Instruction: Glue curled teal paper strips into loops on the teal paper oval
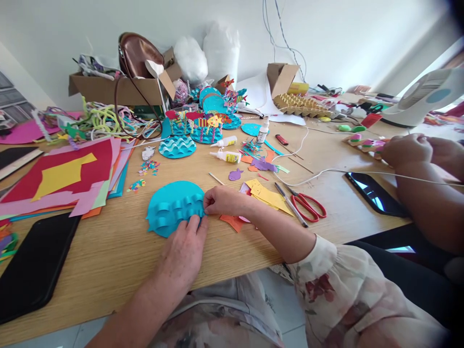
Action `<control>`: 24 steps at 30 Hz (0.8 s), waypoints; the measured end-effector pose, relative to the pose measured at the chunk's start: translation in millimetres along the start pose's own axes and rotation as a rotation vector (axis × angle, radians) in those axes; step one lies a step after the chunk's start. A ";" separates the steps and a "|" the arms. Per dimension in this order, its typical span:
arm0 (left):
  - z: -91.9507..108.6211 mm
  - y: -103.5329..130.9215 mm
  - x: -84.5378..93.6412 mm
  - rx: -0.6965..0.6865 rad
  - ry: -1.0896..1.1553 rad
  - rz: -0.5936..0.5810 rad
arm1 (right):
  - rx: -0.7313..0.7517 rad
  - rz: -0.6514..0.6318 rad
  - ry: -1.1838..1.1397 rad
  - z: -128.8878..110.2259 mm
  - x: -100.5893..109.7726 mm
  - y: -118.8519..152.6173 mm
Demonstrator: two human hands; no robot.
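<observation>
A round blue paper disc (pixel 170 191) lies flat on the table in front of me, with rows of wavy blue paper strips (pixel 167 206) standing up from it. My right hand (pixel 223 199) is closed in a pinch at the right ends of the strips. At the lower right edge of the disc, my left hand (pixel 186 239) presses its bent fingers close together, holding the disc there. The fingertips of both hands nearly meet, and they partly hide the paper between them.
Right of my hands lie red-handled scissors (pixel 308 205), a pen (pixel 292 205) and yellow paper pieces (pixel 268 193). Glue bottles (pixel 228 156) and finished wavy discs (pixel 177 146) stand behind. Coloured sheets (pixel 72 169) and a black phone (pixel 36 261) are at left. Another person's hands (pixel 409 152) work at right.
</observation>
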State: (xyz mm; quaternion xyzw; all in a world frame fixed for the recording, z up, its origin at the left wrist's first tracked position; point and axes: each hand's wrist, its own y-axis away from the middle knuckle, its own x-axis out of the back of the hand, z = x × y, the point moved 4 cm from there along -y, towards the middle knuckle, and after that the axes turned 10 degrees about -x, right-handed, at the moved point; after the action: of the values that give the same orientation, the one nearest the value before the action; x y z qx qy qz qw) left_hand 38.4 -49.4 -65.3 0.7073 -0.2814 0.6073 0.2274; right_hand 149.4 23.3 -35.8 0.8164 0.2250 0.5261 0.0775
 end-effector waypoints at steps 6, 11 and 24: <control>0.2 -0.6 4.1 -0.001 0.028 -0.014 | 0.027 0.029 0.027 -0.9 -0.3 -1.9; 0.2 -0.9 4.5 0.010 0.041 0.001 | 0.013 0.041 0.022 -0.6 0.3 -2.4; 0.3 -0.6 6.7 -0.007 0.015 -0.013 | -0.050 0.089 0.026 -0.1 -1.6 -6.3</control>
State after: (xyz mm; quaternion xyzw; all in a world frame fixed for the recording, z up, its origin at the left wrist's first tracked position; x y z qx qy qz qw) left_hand 39.8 -50.0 -58.7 0.7037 -0.2772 0.6101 0.2360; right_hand 147.0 28.2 -39.3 0.8166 0.1763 0.5449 0.0715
